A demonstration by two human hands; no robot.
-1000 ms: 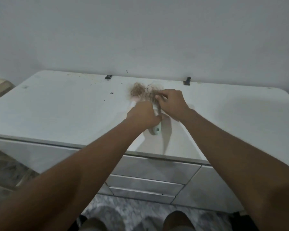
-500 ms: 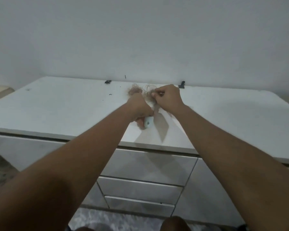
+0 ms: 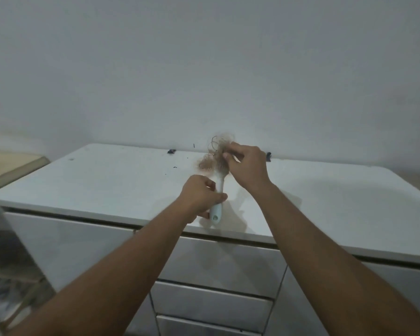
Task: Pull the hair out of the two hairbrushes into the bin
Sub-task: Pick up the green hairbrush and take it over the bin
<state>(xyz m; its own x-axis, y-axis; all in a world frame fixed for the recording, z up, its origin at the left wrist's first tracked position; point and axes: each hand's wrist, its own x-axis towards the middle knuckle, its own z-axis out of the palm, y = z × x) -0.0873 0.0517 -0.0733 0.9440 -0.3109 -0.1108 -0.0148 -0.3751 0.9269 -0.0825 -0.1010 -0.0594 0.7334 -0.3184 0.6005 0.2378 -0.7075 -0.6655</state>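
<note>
My left hand [image 3: 200, 197] grips the pale blue-white handle of a hairbrush [image 3: 217, 202], held upright over the white cabinet top [image 3: 112, 185]. The brush head is covered by a tangle of light brown hair [image 3: 215, 158]. My right hand [image 3: 246, 166] pinches a tuft of that hair at the top of the brush head, with loose strands curling above the fingers. No second hairbrush and no bin are in view.
The cabinet stands against a plain grey wall, with drawers [image 3: 211, 304] below its front edge. Small dark bits [image 3: 171, 151] lie near the back of the top. A tan surface [image 3: 7, 163] sits at the far left.
Both hands and the brush have lifted higher off the cabinet top. My right hand has pulled a tuft of hair upward from the brush head. The camera has tilted up.
</note>
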